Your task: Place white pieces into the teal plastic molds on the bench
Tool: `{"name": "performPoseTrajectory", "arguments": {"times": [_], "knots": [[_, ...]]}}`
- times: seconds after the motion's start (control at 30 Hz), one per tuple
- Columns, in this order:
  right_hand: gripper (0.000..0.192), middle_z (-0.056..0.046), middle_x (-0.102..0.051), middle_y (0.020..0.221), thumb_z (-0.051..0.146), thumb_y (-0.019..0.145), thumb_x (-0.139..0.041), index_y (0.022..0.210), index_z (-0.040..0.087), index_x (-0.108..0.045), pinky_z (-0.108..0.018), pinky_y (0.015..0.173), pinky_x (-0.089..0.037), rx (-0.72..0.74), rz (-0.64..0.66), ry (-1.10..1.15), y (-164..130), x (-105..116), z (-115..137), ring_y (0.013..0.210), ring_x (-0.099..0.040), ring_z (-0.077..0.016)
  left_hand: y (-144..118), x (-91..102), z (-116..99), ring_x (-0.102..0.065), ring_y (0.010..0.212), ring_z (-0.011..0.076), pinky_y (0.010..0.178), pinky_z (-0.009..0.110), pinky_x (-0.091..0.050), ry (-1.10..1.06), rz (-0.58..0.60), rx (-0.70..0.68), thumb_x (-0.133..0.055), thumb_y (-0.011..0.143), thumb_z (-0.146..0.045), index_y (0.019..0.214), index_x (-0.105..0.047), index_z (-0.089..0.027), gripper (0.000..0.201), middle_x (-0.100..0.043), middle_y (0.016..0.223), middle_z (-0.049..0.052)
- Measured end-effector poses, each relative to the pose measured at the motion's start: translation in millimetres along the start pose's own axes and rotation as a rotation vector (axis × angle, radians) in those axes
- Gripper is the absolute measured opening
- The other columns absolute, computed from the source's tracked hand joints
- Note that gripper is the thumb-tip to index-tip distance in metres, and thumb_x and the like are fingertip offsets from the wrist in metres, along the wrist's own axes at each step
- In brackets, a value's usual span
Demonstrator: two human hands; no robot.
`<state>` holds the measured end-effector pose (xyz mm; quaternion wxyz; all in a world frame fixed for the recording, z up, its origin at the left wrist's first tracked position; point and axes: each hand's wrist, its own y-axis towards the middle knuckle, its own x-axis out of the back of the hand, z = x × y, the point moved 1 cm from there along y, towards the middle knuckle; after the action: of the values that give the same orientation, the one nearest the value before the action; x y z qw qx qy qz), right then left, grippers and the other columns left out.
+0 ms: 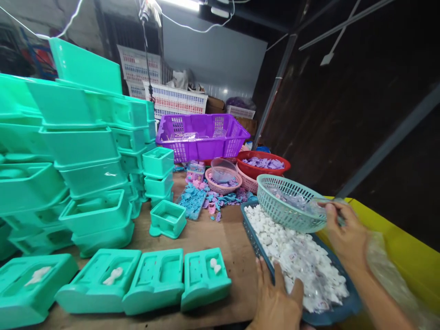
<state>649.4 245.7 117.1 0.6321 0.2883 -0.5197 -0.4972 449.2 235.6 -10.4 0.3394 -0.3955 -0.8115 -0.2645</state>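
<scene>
My right hand [345, 236] grips the rim of a round pale-green mesh basket [288, 201] that sits tilted over the far end of a blue tray [256, 238]. The tray is full of small white plastic pieces [295, 254]. My left hand [275, 298] rests with fingers spread on the tray's near left corner, touching its rim and the white pieces. The basket holds clear plastic bags.
Four teal plastic cases [156, 277] lie in a row at the front of the wooden table [213, 238], some with a white piece inside. Stacks of teal cases [85, 160] fill the left. A purple crate [202, 135], a red bowl [263, 165] and pink baskets [223, 179] stand behind.
</scene>
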Motion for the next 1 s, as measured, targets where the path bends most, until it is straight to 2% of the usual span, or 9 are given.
{"name": "performPoseTrajectory", "arguments": {"times": [0.13,0.27,0.37,0.43,0.5,0.57,0.63,0.77,1.0], "knots": [[0.053,-0.014,-0.076,0.095,0.065,0.090,-0.057,0.094,0.017,-0.076,-0.043,0.080,-0.057,-0.107,-0.025,0.074,-25,22,39,0.085,-0.070,-0.0286,-17,10.8,16,-0.030,0.153,0.0570,0.120,0.081,-0.033,-0.015,-0.030,-0.162,-0.076,0.088,-0.042,0.159,-0.040,-0.019,0.083,-0.030,0.169,0.029],[0.049,-0.007,-0.078,0.081,0.064,0.071,-0.077,0.092,0.020,-0.078,-0.029,0.054,-0.057,-0.438,0.235,0.362,-60,22,76,0.065,-0.070,-0.0219,-49,47.9,31,-0.055,0.143,0.0370,0.124,0.059,-0.046,-0.026,-0.280,-0.210,-0.063,0.095,-0.023,0.136,-0.061,-0.017,0.042,-0.067,0.142,0.017],[0.051,-0.007,-0.079,0.081,0.061,0.059,-0.083,0.090,0.021,-0.079,-0.026,0.048,-0.055,-0.607,0.405,0.494,-85,10,100,0.061,-0.070,-0.0205,-79,87.7,44,-0.063,0.126,0.0303,0.114,0.051,-0.056,-0.034,-0.477,-0.092,-0.058,0.097,-0.019,0.110,-0.067,-0.020,0.016,-0.073,0.120,0.010],[0.048,-0.006,-0.079,0.081,0.062,0.063,-0.079,0.088,0.022,-0.079,-0.025,0.047,-0.053,-0.577,0.481,0.464,-97,1,116,0.061,-0.069,-0.0196,-95,111.5,56,-0.060,0.127,0.0315,0.111,0.054,-0.057,0.019,-0.496,0.017,-0.066,0.094,-0.019,0.118,-0.064,-0.021,0.024,-0.069,0.125,0.009],[0.043,-0.004,-0.076,0.073,0.064,0.069,-0.071,0.083,0.024,-0.078,-0.025,0.046,-0.049,-0.484,0.551,0.379,-104,-7,130,0.056,-0.066,-0.0179,-107,128.9,69,-0.055,0.133,0.0347,0.114,0.057,-0.053,0.094,-0.443,0.104,-0.082,0.085,-0.025,0.136,-0.055,-0.023,0.058,-0.063,0.138,0.010],[0.041,-0.001,-0.070,0.061,0.065,0.073,-0.063,0.075,0.026,-0.076,-0.027,0.044,-0.044,-0.374,0.622,0.277,-108,-14,142,0.046,-0.059,-0.0160,-112,138.1,79,-0.050,0.139,0.0376,0.119,0.059,-0.048,0.168,-0.355,0.134,-0.094,0.073,-0.035,0.149,-0.043,-0.022,0.093,-0.057,0.148,0.012],[0.039,0.001,-0.066,0.056,0.063,0.075,-0.059,0.070,0.027,-0.073,-0.029,0.046,-0.042,-0.267,0.688,0.206,-111,-20,149,0.041,-0.054,-0.0154,-111,139.9,85,-0.047,0.144,0.0393,0.123,0.060,-0.043,0.220,-0.269,0.120,-0.097,0.067,-0.043,0.154,-0.037,-0.018,0.108,-0.054,0.152,0.015],[0.038,0.001,-0.068,0.059,0.061,0.080,-0.054,0.072,0.027,-0.070,-0.030,0.051,-0.043,-0.143,0.792,0.166,-117,-32,149,0.047,-0.063,-0.0189,-97,133.1,85,-0.045,0.147,0.0410,0.128,0.062,-0.033,0.243,-0.162,0.105,-0.095,0.070,-0.049,0.154,-0.037,-0.009,0.110,-0.054,0.154,0.020],[0.039,0.000,-0.067,0.058,0.061,0.083,-0.047,0.072,0.028,-0.064,-0.033,0.052,-0.041,-0.040,0.910,0.115,-118,-45,142,0.052,-0.067,-0.0239,-89,126.3,86,-0.060,0.131,0.0360,0.119,0.051,-0.045,0.228,-0.138,0.154,-0.083,0.086,-0.040,0.151,-0.042,-0.009,0.083,-0.063,0.143,0.018]]}}
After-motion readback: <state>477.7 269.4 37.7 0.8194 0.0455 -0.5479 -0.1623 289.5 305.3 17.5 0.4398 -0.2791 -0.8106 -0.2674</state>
